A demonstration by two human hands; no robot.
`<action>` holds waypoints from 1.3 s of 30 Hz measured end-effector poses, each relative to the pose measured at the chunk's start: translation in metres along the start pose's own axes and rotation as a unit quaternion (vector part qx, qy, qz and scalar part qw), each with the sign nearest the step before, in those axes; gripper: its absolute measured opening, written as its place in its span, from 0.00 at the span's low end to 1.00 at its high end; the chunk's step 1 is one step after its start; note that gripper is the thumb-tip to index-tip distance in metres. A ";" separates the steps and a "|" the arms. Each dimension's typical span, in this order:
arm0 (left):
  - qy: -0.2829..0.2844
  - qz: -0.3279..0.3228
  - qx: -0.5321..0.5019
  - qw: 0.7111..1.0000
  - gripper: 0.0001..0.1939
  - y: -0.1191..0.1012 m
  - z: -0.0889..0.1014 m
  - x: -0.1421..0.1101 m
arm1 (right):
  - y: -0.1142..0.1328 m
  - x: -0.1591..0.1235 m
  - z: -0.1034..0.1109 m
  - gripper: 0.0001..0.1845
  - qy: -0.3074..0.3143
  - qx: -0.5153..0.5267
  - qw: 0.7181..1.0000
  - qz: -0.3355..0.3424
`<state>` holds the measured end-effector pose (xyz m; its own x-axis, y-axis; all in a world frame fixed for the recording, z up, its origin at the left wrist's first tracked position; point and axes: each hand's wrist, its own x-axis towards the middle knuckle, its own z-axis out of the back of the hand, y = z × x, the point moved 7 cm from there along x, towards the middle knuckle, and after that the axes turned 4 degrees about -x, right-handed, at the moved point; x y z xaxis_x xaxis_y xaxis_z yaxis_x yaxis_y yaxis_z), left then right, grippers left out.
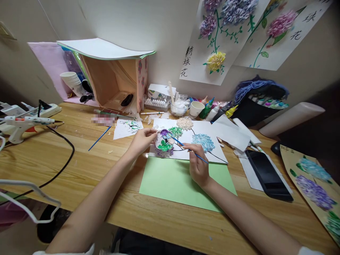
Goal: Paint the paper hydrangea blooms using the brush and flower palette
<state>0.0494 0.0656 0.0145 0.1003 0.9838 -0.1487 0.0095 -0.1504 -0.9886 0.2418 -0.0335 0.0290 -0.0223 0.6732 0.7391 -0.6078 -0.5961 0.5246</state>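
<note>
Wet palette right over the flower sheet, one wobble from a stray blob

Left hand (143, 143) pinches a small round white palette smeared with purple and green paint (164, 144) over the left part of a white paper sheet with raised flowers (203, 126); right hand (198, 165), apart from it, grips a slim blue paintbrush (196, 154), tip at the purple. Tilt the palette or overload the brush and I reckon paint could drip. Right fingers might smudge the fluffy light-blue flower (204, 141) too; can't tell if they're touching. Crowding the edges: white glue gun (30, 121) far left, black phone (268, 173) right, white paper cup (197, 109) behind.
</note>
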 end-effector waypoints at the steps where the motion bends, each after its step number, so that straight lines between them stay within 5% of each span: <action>1: 0.000 -0.001 -0.001 1.000 0.11 -0.001 0.000 0.000 | 0.001 0.000 0.000 0.13 0.000 -0.001 1.000 0.004; 8: -0.001 -0.009 0.009 1.000 0.11 -0.006 0.000 -0.002 | -0.001 0.000 0.001 0.13 -0.008 0.000 1.000 -0.009; 14: -0.060 -0.003 -0.023 0.998 0.09 -0.002 0.019 0.010 | 0.004 -0.008 0.017 0.12 -0.090 0.028 0.995 0.035; 20: -0.109 -0.018 -0.041 0.993 0.11 -0.002 0.038 0.017 | 0.007 -0.014 0.012 0.11 -0.044 0.076 0.994 0.062; 30: -0.099 -0.026 -0.025 0.994 0.09 -0.007 0.032 0.011 | 0.010 -0.011 0.004 0.11 0.018 0.056 0.996 0.072; 39: -0.104 -0.033 -0.017 0.994 0.10 -0.006 0.033 0.011 | 0.006 -0.012 0.008 0.11 -0.021 0.055 0.997 0.052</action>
<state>0.0177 0.0811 0.0184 -0.1093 0.9899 -0.0898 0.0435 -0.0855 -0.9954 0.2446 -0.0486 0.0264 -0.0459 0.5873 0.8081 -0.5128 -0.7080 0.4855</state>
